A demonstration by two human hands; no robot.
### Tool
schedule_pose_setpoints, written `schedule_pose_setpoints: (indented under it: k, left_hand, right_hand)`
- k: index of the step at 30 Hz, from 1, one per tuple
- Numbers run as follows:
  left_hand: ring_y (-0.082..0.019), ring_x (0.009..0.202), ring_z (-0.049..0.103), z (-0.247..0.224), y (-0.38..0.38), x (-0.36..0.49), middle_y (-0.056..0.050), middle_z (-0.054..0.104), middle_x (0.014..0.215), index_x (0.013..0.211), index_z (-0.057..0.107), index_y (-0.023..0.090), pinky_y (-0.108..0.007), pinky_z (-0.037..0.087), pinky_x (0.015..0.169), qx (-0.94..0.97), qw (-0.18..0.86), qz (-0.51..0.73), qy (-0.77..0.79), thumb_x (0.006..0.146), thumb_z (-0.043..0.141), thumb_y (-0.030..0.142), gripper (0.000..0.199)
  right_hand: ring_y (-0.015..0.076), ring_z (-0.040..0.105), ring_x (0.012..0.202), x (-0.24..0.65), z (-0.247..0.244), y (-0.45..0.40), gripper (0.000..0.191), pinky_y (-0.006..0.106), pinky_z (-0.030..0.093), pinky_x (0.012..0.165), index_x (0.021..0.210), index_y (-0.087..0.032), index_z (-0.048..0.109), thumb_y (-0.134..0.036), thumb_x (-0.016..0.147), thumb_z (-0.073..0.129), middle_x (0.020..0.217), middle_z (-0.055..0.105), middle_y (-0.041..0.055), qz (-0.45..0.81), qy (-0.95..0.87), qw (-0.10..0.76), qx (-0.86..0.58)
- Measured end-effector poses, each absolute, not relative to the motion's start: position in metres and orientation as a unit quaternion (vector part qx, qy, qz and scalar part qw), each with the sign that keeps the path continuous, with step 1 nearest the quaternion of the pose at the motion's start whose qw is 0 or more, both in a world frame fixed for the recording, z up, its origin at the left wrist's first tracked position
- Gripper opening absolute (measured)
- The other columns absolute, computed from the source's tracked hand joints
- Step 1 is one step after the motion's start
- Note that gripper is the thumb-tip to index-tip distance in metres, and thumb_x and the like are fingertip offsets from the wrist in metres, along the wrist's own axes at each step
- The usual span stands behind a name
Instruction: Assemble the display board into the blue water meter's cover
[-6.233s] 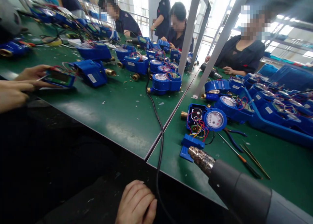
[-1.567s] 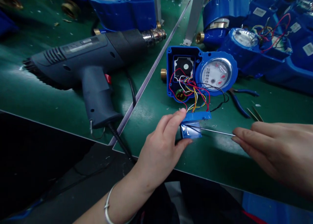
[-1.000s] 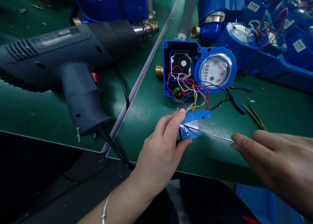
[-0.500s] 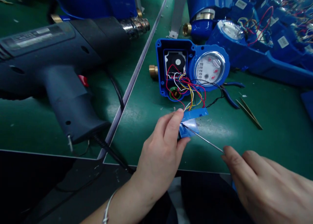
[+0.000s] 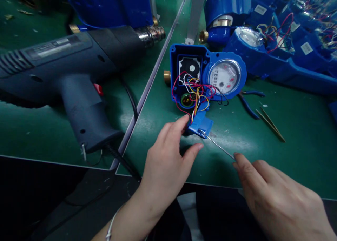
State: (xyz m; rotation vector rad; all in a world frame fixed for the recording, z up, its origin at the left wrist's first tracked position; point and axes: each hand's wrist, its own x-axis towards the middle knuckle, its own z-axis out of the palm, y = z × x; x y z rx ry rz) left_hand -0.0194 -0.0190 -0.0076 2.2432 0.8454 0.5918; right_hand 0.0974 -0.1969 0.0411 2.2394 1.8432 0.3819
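Readable writing is scarce. White stickers with dark bars (image 5: 260,9) sit on blue meters toward one and two o'clock, their print too small to read. The heat gun (image 5: 79,55), at ten o'clock, carries a label with blurred pale lettering. On the nearest meter (image 5: 206,67), the white dial (image 5: 223,76) bears a column of number windows, red pointers and a small dark star wheel; I cannot make out the figures.

That meter lies at twelve o'clock from a small blue piece (image 5: 201,123) of smooth, glossy plastic on the green table (image 5: 302,156). Its squarish box is open, showing a black motor (image 5: 189,69) with a round white sticker. A threaded brass stub (image 5: 166,76) juts out at nine o'clock. Thin red, yellow, white and black wires (image 5: 198,92) tangle over the box, some running down to the piece.

The left hand (image 5: 168,156) is at eight o'clock, thumb spread away from the fingers, fingertips at the piece's edge; I cannot tell whether they press. The right hand (image 5: 276,192), at four o'clock, pinches a slim, shiny metal rod (image 5: 221,149), tip against the piece's lower side. Blue-handled pliers (image 5: 249,106) and brassy, pointed tweezers (image 5: 271,125) lie near three o'clock.
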Motion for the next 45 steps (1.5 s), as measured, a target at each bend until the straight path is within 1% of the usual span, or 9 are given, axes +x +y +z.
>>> schedule_pose_setpoints:
  k: [4, 7, 11, 17, 28, 33, 38, 42, 45]
  left_hand:
    - [-0.019, 0.104, 0.058, -0.005, -0.012, -0.012, -0.004, 0.06, 0.112, 0.116, 0.052, 0.02, -0.031, 0.049, 0.09, 0.883, 0.302, 0.214, 0.29, 0.084, 0.062, 0.025, 0.034]
    - [-0.019, 0.101, 0.059, -0.008, -0.01, -0.009, -0.003, 0.062, 0.109, 0.117, 0.05, 0.02, -0.031, 0.049, 0.088, 0.898, 0.278, 0.203, 0.275, 0.087, 0.056, 0.022, 0.03]
    - [-0.02, 0.094, 0.059, -0.01, -0.008, -0.007, -0.003, 0.063, 0.101, 0.116, 0.049, 0.02, -0.032, 0.048, 0.083, 0.91, 0.267, 0.171, 0.268, 0.09, 0.05, 0.021, 0.026]
    - [-0.021, 0.099, 0.056, -0.01, -0.004, -0.007, -0.004, 0.06, 0.107, 0.12, 0.043, 0.022, -0.035, 0.046, 0.084, 0.916, 0.275, 0.136, 0.258, 0.088, 0.051, 0.017, 0.034]
    - [-0.023, 0.095, 0.056, -0.009, -0.001, -0.007, -0.003, 0.059, 0.101, 0.112, 0.043, 0.024, -0.035, 0.046, 0.079, 0.922, 0.277, 0.139, 0.232, 0.082, 0.062, 0.017, 0.037]
    - [-0.023, 0.097, 0.056, -0.01, -0.002, -0.006, -0.004, 0.059, 0.104, 0.114, 0.042, 0.023, -0.035, 0.045, 0.081, 0.921, 0.281, 0.143, 0.227, 0.081, 0.063, 0.017, 0.039]
    - [-0.023, 0.097, 0.055, -0.011, -0.002, -0.006, -0.004, 0.059, 0.103, 0.114, 0.044, 0.022, -0.035, 0.045, 0.081, 0.918, 0.286, 0.14, 0.237, 0.079, 0.066, 0.018, 0.041]
    - [-0.023, 0.095, 0.056, -0.01, -0.003, -0.005, -0.004, 0.059, 0.1, 0.113, 0.045, 0.023, -0.036, 0.045, 0.081, 0.915, 0.293, 0.133, 0.242, 0.079, 0.065, 0.02, 0.039]
    - [-0.024, 0.097, 0.056, -0.01, -0.003, -0.004, -0.004, 0.059, 0.101, 0.113, 0.045, 0.023, -0.037, 0.044, 0.082, 0.913, 0.302, 0.132, 0.242, 0.08, 0.064, 0.02, 0.039]
  right_hand:
    - [0.0131, 0.048, 0.054, 0.101, 0.04, -0.198, 0.028, 0.029, 0.028, 0.051, 0.114, -0.015, 0.058, -0.023, 0.097, 0.038, 0.068, 0.048, -0.0006, 0.119, 0.626, 0.098, 0.765]
    - [0.0121, 0.048, 0.05, 0.104, 0.039, -0.201, 0.033, 0.028, 0.03, 0.047, 0.123, -0.013, 0.054, -0.024, 0.096, 0.038, 0.067, 0.044, -0.0013, 0.104, 0.634, 0.103, 0.76]
    - [0.0106, 0.048, 0.047, 0.108, 0.043, -0.206, 0.047, 0.025, 0.035, 0.04, 0.137, -0.009, 0.041, -0.016, 0.09, 0.036, 0.07, 0.044, -0.0015, 0.064, 0.66, 0.094, 0.743]
    - [0.0108, 0.05, 0.046, 0.112, 0.054, -0.202, 0.053, 0.025, 0.041, 0.038, 0.139, -0.008, 0.039, -0.011, 0.086, 0.035, 0.068, 0.041, -0.0021, 0.034, 0.684, 0.108, 0.721]
    - [0.0119, 0.049, 0.046, 0.119, 0.06, -0.196, 0.059, 0.025, 0.041, 0.036, 0.133, -0.003, 0.044, -0.009, 0.074, 0.041, 0.069, 0.041, -0.0016, 0.024, 0.713, 0.134, 0.687]
    - [0.0123, 0.049, 0.047, 0.115, 0.058, -0.196, 0.063, 0.024, 0.041, 0.037, 0.134, 0.001, 0.041, -0.006, 0.072, 0.039, 0.068, 0.041, -0.0009, 0.046, 0.709, 0.151, 0.687]
    - [0.0122, 0.047, 0.045, 0.104, 0.05, -0.198, 0.06, 0.024, 0.034, 0.034, 0.133, 0.001, 0.043, -0.006, 0.074, 0.039, 0.066, 0.04, -0.0006, 0.087, 0.704, 0.152, 0.688]
    - [0.0128, 0.049, 0.046, 0.1, 0.044, -0.198, 0.058, 0.024, 0.036, 0.036, 0.133, 0.001, 0.041, -0.007, 0.076, 0.038, 0.067, 0.043, 0.0001, 0.057, 0.691, 0.122, 0.711]
    - [0.0119, 0.05, 0.044, 0.101, 0.037, -0.2, 0.051, 0.024, 0.037, 0.038, 0.133, -0.003, 0.041, -0.006, 0.082, 0.036, 0.067, 0.045, -0.0012, 0.044, 0.666, 0.1, 0.738]
